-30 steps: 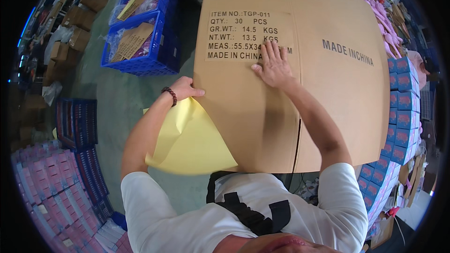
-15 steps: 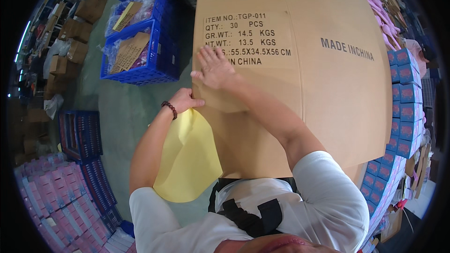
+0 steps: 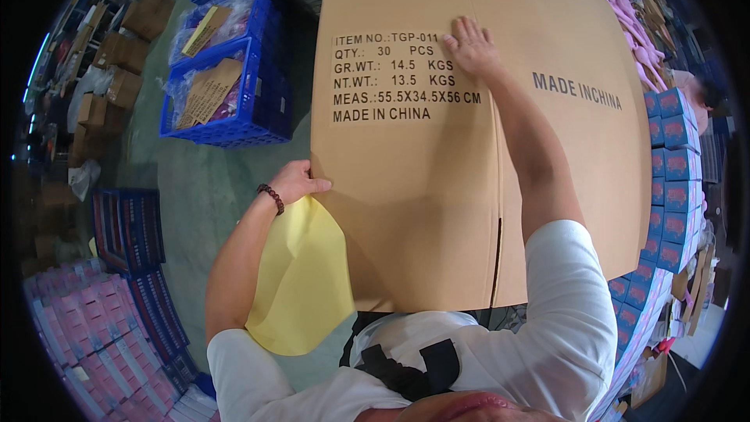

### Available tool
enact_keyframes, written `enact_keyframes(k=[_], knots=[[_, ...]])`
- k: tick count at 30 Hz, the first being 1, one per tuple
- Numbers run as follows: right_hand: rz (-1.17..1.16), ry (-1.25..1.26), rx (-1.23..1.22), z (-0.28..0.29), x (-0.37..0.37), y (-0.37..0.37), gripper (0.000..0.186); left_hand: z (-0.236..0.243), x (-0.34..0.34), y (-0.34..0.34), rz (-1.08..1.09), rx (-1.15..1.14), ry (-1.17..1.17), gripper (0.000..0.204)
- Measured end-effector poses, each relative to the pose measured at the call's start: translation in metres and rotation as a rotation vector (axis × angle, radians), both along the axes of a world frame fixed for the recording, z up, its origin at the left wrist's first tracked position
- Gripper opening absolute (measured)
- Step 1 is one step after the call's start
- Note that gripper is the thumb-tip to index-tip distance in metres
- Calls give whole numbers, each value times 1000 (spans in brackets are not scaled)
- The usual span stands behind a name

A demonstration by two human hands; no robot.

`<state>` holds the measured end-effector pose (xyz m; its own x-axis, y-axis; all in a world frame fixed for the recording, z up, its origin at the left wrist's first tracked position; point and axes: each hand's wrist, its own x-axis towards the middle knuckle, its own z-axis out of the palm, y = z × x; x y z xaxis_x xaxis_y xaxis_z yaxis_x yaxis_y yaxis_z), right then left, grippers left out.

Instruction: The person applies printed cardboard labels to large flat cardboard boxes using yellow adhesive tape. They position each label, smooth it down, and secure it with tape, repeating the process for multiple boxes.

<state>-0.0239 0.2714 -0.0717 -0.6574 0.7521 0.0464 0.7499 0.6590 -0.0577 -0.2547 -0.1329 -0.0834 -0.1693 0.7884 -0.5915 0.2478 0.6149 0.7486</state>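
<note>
The right hand [image 3: 474,51] rests palm-down on the box [image 3: 406,211], fingers apart. Nearer the body, the left hand [image 3: 295,182] clamps the box's left edge, yellow paper [image 3: 303,281] hanging beside.

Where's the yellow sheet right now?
The yellow sheet hangs left of centre in the head view, below the left hand and beside the big cardboard.

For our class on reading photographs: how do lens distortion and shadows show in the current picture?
Head view: toward the dark rim, the large carton and stacked blue boxes show bowed edges; head view: a soft shadow lies on the carton, left of the right forearm.
</note>
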Motion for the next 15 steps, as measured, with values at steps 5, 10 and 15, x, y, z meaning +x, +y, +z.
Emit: enact_keyframes(k=[5, 10, 15], knots=[[-261, -119, -1, 24, -19, -5, 71, 20, 6, 4, -33, -71, 83, 39], [50, -114, -67, 13, -79, -78, 73, 28, 9, 6, 8, -32, 12, 41], [66, -71, -111, 14, -141, -106, 73, 25, 6, 7, -34, -60, 132, 40]])
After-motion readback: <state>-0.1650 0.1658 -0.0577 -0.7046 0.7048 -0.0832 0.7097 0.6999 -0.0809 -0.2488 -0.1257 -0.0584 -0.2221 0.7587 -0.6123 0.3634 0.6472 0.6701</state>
